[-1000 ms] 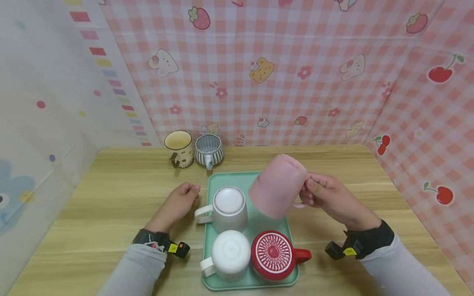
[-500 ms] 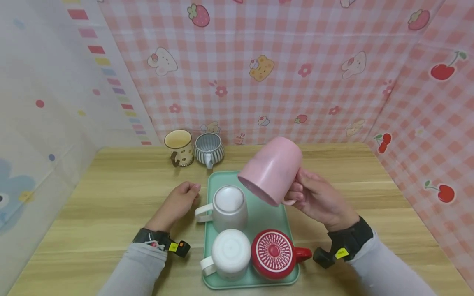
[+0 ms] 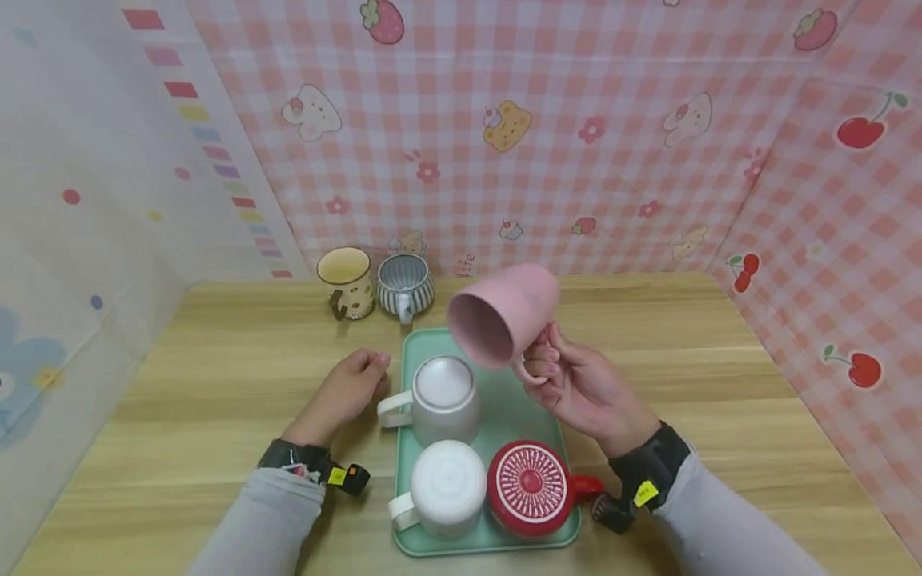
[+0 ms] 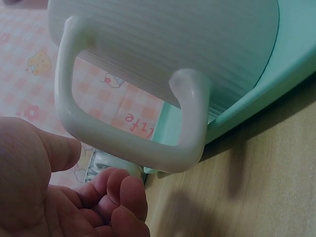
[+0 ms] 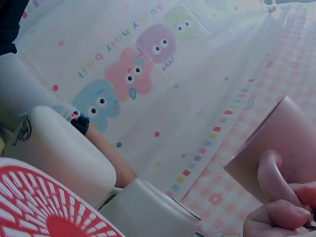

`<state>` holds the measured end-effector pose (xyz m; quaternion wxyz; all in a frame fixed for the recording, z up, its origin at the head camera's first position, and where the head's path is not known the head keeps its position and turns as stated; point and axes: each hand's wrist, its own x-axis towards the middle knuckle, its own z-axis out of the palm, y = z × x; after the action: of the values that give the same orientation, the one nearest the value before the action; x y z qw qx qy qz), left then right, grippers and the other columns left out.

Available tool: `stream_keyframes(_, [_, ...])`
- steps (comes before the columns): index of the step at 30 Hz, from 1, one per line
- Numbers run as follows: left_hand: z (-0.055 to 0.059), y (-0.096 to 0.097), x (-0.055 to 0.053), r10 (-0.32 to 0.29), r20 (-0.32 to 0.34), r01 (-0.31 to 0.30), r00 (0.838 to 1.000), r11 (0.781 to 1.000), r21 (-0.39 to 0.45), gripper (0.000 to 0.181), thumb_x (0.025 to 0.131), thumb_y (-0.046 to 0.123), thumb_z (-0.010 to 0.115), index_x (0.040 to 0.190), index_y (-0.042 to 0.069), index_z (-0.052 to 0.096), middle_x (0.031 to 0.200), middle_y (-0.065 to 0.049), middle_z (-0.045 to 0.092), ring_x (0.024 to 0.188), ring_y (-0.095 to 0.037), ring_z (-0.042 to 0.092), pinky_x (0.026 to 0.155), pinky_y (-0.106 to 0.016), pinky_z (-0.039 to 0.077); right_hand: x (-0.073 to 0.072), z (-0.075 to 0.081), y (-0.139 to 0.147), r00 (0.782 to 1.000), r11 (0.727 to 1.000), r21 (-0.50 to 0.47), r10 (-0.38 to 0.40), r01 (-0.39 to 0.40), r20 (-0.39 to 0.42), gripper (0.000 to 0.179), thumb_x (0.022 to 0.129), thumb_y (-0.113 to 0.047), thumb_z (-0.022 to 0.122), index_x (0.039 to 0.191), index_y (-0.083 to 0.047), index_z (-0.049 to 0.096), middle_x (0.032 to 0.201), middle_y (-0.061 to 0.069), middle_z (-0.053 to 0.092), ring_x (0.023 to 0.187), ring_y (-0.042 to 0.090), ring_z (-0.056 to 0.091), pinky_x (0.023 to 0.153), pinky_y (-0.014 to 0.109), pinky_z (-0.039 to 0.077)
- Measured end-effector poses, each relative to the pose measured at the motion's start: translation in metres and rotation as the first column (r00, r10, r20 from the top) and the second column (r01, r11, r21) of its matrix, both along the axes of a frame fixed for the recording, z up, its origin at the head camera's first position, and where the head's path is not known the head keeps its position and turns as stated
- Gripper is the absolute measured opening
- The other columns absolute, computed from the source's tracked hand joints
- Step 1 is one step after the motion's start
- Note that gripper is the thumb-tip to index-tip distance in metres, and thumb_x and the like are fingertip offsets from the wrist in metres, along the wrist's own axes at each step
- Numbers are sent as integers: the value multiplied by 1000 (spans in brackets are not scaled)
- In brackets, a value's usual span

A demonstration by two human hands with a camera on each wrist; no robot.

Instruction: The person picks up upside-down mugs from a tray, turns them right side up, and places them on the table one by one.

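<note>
In the head view my right hand (image 3: 583, 392) grips a pink mug (image 3: 504, 316) by its handle, above the far right of a green tray (image 3: 515, 428). The mug is tipped on its side, its mouth facing left and toward me. My left hand (image 3: 346, 392) rests on the table left of the tray, fingers loosely curled around nothing. Close by it is the handle of a ribbed white mug (image 4: 168, 44), standing upside down on the tray. A smooth white mug (image 3: 448, 484) and a red mug (image 3: 531, 486) also stand upside down at the tray's near end.
Behind the tray, a cream spotted mug (image 3: 347, 280) and a grey striped cup (image 3: 405, 286) stand upright side by side near the back edge of the wooden table (image 3: 663, 320). Patterned cloth (image 3: 547, 152) walls the table at the back and both sides.
My right hand has moved left and toward the tray's middle, turning the pink mug from bottom-up to lying sideways, so its inside now shows. The left hand stays in place.
</note>
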<state>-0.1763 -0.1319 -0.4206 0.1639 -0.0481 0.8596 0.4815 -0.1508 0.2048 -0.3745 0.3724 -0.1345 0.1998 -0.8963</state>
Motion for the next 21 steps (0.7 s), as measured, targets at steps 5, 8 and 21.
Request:
stream_keyframes(5, [2,-1,0,-6,-3,6,1000,1000,-15,44,111,45,41,121,7,61,108,-12,65,98,-26,57,81,-35,46,-2,-3,-3,999,999,-15,-29,29,33,45,113,-37,23,107,-10,60,87,1,59,74,11,45,66,21,37])
stream_keyframes(8, [4,0,1,-10,-13,9,1000,1000,-10,45,111,47,41,124,8,60,110,-12,65,99,-26,58,80,-33,46,-3,-4,-5,998,999,-23,-39,40,51,45,113,-37,23,107,-10,59,86,1,58,73,11,44,66,21,38])
stream_keyframes(21, [51,25,27,-143,-322,105,936,985,-134,30,110,35,49,123,12,63,115,-9,66,106,-26,61,96,-47,54,-7,3,-20,985,995,-6,-101,103,140,32,111,-37,35,103,-10,52,81,1,55,69,10,37,65,21,23])
